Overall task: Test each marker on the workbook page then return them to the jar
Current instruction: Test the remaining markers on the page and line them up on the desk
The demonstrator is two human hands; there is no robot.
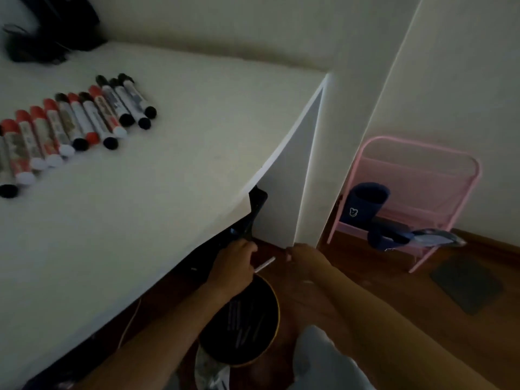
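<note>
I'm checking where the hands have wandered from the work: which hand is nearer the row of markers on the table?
Left. The left hand is below the table edge, lower right of the row of markers; the right hand is farther right, past the table's corner.

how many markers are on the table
12 markers, side by side in one slanted row on the table's left part. The row meets the frame's left edge, so more may be hidden. The left hand grips an unclear thin white stick.
</note>
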